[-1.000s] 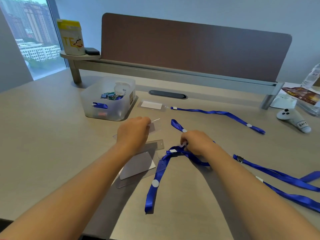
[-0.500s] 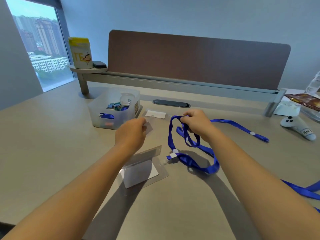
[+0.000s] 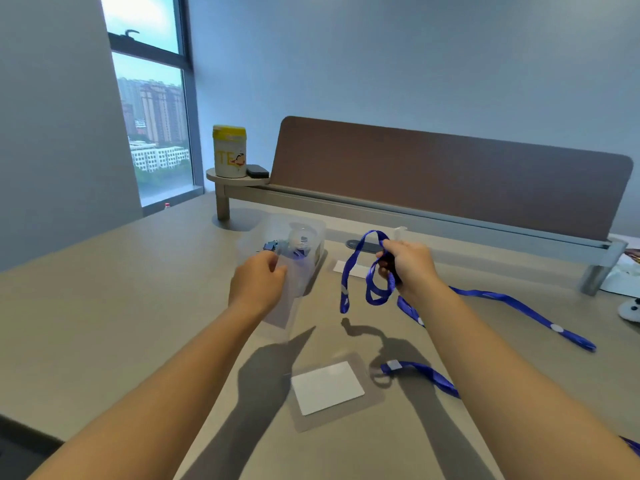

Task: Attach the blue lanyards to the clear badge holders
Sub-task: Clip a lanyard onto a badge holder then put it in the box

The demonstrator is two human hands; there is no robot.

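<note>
blue lanyard (image 3: 375,268) in right hand (image 3: 408,268), clear badge holder (image 3: 289,299) in left hand (image 3: 258,285)

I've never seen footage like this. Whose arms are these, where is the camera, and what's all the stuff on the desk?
No machine here: a person wears a camera on the head, looking down at their own arms. The left hand holds a clear badge holder lifted off the desk. The right hand has a grip on a blue lanyard, its loops dangling. Another badge holder with a white card lies flat nearby, more lanyards trail to the right, and a clear plastic box sits behind.
</note>
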